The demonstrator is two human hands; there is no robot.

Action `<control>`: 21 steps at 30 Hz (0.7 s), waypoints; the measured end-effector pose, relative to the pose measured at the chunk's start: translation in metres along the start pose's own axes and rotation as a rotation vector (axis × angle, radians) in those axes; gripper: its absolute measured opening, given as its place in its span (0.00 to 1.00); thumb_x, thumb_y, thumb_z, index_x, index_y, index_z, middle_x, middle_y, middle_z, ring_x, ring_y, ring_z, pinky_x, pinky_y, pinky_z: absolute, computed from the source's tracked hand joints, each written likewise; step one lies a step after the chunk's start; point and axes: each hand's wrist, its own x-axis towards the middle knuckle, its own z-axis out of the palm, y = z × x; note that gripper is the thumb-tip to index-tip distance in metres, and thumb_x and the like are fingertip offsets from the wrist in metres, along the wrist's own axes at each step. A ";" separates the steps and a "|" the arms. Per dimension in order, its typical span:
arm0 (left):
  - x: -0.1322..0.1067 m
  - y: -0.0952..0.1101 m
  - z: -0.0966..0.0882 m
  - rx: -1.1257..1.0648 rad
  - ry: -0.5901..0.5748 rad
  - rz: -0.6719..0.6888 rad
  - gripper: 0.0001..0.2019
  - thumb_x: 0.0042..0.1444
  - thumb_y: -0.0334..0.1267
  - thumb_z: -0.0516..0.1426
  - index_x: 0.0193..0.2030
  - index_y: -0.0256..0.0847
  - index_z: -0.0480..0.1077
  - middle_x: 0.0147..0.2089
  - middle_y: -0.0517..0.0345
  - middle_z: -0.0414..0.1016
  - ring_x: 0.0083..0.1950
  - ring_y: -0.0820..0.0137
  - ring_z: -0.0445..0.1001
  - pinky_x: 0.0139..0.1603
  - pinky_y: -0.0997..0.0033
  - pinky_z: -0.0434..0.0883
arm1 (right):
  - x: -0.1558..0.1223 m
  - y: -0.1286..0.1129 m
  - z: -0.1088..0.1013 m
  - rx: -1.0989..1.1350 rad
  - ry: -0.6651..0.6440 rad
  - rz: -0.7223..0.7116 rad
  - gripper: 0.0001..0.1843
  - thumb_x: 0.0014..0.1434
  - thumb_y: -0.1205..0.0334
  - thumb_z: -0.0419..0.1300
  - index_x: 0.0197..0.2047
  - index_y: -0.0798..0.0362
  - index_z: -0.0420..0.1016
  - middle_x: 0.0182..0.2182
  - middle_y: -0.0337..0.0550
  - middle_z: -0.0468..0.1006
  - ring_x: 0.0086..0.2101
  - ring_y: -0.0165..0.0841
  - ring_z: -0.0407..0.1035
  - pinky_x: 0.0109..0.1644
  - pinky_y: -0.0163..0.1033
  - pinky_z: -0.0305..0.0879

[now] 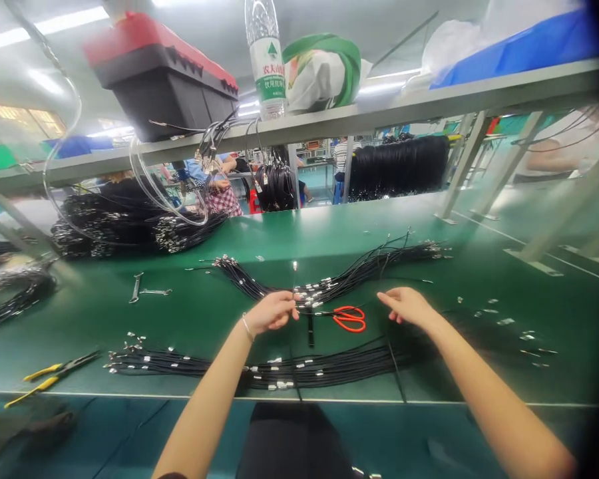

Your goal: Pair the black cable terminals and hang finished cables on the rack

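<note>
My left hand [273, 313] pinches a thin black cable [294, 283] whose metal tip points upward. My right hand [404, 306] hangs over the mat with its fingertips drawn together; whether they hold a thin wire is too fine to tell. Between the hands lie orange-handled scissors [350, 319]. A bundle of black cables with metal terminals [329, 283] fans out just beyond my hands. A second bundle [309, 367] lies nearer me, below both hands.
The green workbench mat [204, 233] holds yellow-handled pliers [54, 376], a metal wrench [142, 289], and large cable heaps [130, 223]. Small metal terminals [509, 322] are scattered at right. A shelf [379, 113] above carries a black-and-red toolbox [162, 76], a water bottle [265, 60], and bags. Co-workers sit beyond.
</note>
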 end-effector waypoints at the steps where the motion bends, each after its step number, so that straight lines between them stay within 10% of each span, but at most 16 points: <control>1: 0.006 0.000 -0.004 0.001 0.021 0.014 0.26 0.56 0.51 0.62 0.55 0.36 0.66 0.29 0.56 0.76 0.12 0.83 0.56 0.11 0.82 0.45 | 0.016 0.000 0.002 0.020 -0.033 0.011 0.25 0.47 0.44 0.69 0.29 0.62 0.75 0.21 0.48 0.75 0.14 0.24 0.60 0.15 0.31 0.56; 8: 0.025 -0.012 -0.027 -0.031 0.031 0.087 0.25 0.54 0.53 0.63 0.48 0.34 0.67 0.28 0.57 0.75 0.12 0.82 0.59 0.10 0.82 0.48 | 0.004 -0.029 0.030 0.186 -0.271 -0.061 0.32 0.56 0.36 0.60 0.41 0.62 0.75 0.19 0.38 0.72 0.12 0.17 0.52 0.15 0.26 0.44; 14: 0.017 -0.021 -0.021 -0.089 -0.111 0.071 0.23 0.57 0.54 0.61 0.44 0.33 0.69 0.25 0.64 0.69 0.12 0.80 0.63 0.10 0.81 0.58 | -0.034 -0.033 0.084 0.352 -1.240 0.001 0.22 0.55 0.47 0.66 0.31 0.60 0.74 0.22 0.48 0.79 0.12 0.26 0.67 0.16 0.27 0.59; 16: 0.017 -0.022 -0.019 -0.093 -0.158 0.058 0.23 0.57 0.55 0.61 0.40 0.33 0.69 0.25 0.62 0.71 0.13 0.79 0.64 0.10 0.81 0.60 | -0.028 -0.036 0.102 0.380 -1.388 0.014 0.23 0.51 0.46 0.69 0.31 0.62 0.76 0.22 0.50 0.79 0.12 0.29 0.67 0.15 0.30 0.62; 18: 0.018 -0.023 -0.019 -0.089 -0.206 0.042 0.24 0.55 0.55 0.62 0.37 0.31 0.70 0.25 0.58 0.73 0.13 0.77 0.66 0.11 0.80 0.61 | -0.012 -0.047 0.112 0.435 -1.225 -0.014 0.23 0.48 0.48 0.72 0.33 0.62 0.77 0.22 0.49 0.79 0.12 0.27 0.66 0.13 0.28 0.60; 21: 0.019 -0.023 -0.019 -0.092 -0.238 0.039 0.25 0.54 0.55 0.63 0.38 0.29 0.72 0.27 0.53 0.76 0.14 0.77 0.68 0.11 0.81 0.61 | 0.017 -0.069 0.113 0.663 -0.506 -0.130 0.21 0.48 0.52 0.73 0.38 0.58 0.75 0.20 0.37 0.76 0.12 0.18 0.60 0.14 0.21 0.56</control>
